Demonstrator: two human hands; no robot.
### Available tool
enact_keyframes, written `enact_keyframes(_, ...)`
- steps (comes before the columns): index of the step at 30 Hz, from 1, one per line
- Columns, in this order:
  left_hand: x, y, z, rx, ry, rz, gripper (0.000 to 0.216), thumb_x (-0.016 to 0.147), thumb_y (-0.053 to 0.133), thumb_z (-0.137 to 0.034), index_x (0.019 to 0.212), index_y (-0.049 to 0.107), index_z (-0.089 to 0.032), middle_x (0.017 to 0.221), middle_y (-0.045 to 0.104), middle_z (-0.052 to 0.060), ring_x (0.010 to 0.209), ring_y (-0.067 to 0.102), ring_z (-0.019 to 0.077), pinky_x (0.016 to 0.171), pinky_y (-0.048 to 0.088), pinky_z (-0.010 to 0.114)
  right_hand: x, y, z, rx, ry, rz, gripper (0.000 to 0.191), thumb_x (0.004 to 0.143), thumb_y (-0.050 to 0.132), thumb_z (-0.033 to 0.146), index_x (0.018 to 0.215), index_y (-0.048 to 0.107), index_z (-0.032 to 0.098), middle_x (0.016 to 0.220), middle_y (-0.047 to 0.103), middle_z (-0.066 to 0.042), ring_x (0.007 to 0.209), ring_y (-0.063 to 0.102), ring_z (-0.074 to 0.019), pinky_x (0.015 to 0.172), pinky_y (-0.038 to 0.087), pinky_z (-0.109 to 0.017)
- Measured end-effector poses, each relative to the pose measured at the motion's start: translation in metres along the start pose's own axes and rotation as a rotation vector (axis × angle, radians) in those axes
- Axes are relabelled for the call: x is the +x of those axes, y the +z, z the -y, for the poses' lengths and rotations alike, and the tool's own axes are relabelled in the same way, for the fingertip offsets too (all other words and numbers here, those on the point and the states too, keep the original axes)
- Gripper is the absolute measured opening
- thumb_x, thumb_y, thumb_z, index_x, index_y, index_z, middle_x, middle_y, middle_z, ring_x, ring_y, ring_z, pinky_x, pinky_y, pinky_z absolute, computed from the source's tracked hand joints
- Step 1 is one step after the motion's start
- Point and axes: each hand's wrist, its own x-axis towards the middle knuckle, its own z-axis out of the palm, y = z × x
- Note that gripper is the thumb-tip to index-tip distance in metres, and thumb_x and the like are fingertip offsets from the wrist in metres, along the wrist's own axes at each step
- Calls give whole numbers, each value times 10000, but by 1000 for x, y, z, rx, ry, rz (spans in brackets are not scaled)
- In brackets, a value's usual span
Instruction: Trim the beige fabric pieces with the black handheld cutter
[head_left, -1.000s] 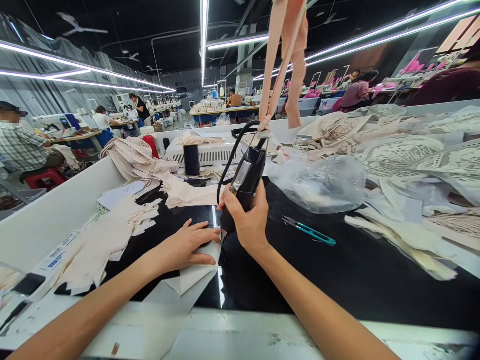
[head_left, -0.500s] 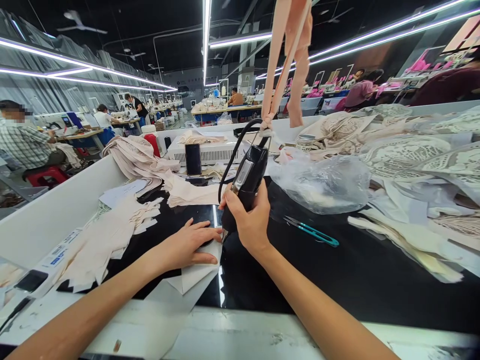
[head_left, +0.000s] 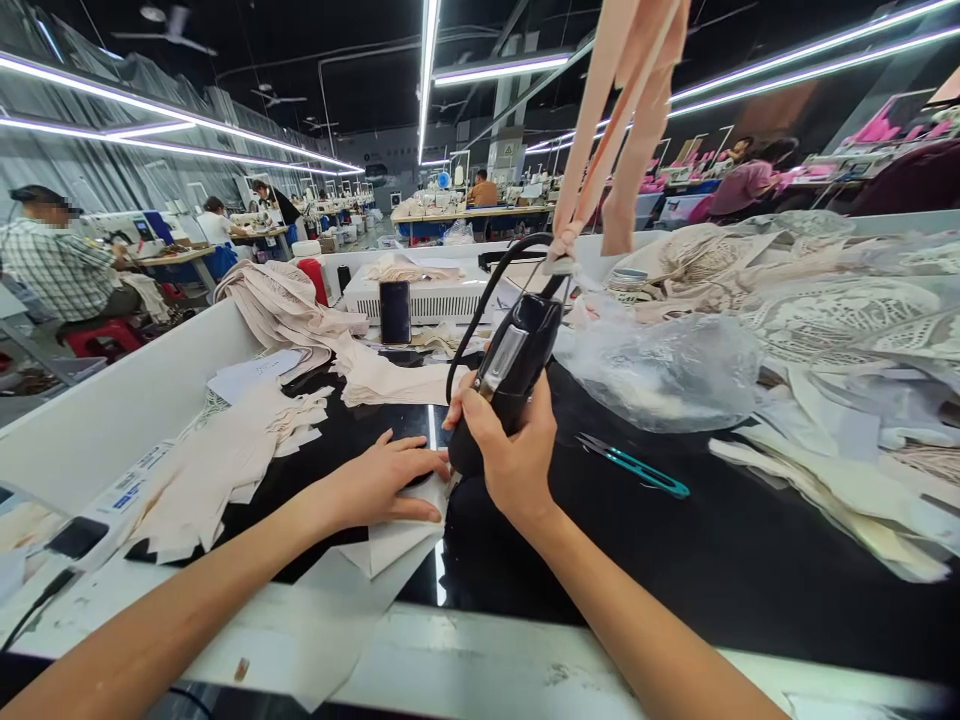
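Nearest, a translucent sheet (head_left: 334, 625) hangs over the white table edge (head_left: 457, 655), partly beneath a folded piece of pale fabric (head_left: 401, 547) on the black tabletop (head_left: 637, 565). The left hand (head_left: 390, 487) lies palm down on this fabric, fingers spread apart, its fingertips near the fabric's right edge. Just beside those fingertips is the lower end of a black handheld tool (head_left: 519, 350), tilted, its top leaning right; whether it touches them I cannot tell. The right hand (head_left: 514, 455) is wrapped around the tool's body, thumb on the near side, fingers closed on it. Right of that hand lie teal snips (head_left: 637, 471), well apart from the fingers. Farther back are a clear plastic bag (head_left: 667, 385), an upright phone (head_left: 395, 312) and, beyond, people seated at sewing tables.
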Motion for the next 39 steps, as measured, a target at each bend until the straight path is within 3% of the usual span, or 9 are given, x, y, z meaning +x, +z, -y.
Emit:
enact_keyframes(6,0,1,2,7,10,0,405,939,763,-316,1301,589,-271,1524,550,85,1554,309,315,1239,87,719,-3,-1,4,25,2,10,262,845,757,343,989,554,261,798,650,55,556,621,-115,539,567,-261)
enact_keyframes(15,2,4,6,25,38,-35,435,919,786,-331,1306,594,-281,1480,587,73,1523,364,313,1231,173,698,-13,-2,3,10,20,29,248,837,759,358,987,592,254,848,648,34,662,659,-141,620,610,-300)
enact_keyframes(19,-4,7,5,84,87,-139,459,919,789,-335,1322,590,-243,1506,561,98,1471,435,299,1228,265,638,-9,-3,8,42,25,19,260,828,768,355,974,577,254,826,657,49,591,633,-120,581,599,-289)
enact_keyframes(21,-14,11,-1,143,89,-266,381,953,749,-312,1290,610,-200,1442,594,122,1353,542,275,1165,409,526,-7,-5,12,57,14,17,260,827,771,344,958,566,254,795,657,59,580,624,-115,566,585,-276)
enact_keyframes(23,-25,18,-12,235,60,-363,192,1009,663,-271,1174,655,-173,1211,676,101,1116,642,243,986,537,411,-6,-8,15,42,2,25,266,826,775,334,952,554,258,776,654,68,568,616,-114,548,566,-270)
enact_keyframes(25,-36,28,-26,351,20,-366,115,1042,578,-231,1026,676,-173,951,666,56,880,643,226,804,560,362,-4,-11,18,-24,-1,37,286,819,787,333,957,546,264,782,656,69,572,616,-120,564,559,-284)
enact_keyframes(27,-43,38,-39,435,-6,-317,157,1040,550,-198,935,665,-175,844,627,35,781,618,221,733,549,351,-3,-14,20,-115,4,40,317,806,805,348,974,548,269,808,663,59,610,625,-136,605,559,-308)
enact_keyframes(32,-49,49,-37,475,-29,-261,181,976,553,-47,1057,653,-174,1000,660,62,880,641,232,792,559,358,2,-20,30,-241,18,53,437,748,865,411,1040,572,270,846,681,24,674,637,-173,626,543,-334)
enact_keyframes(39,-58,28,-1,309,279,-269,442,930,464,79,1205,660,-206,1218,707,63,1170,648,205,1065,482,338,-1,-20,38,-139,100,125,350,811,816,409,1027,586,260,899,715,18,665,680,-159,638,605,-338)
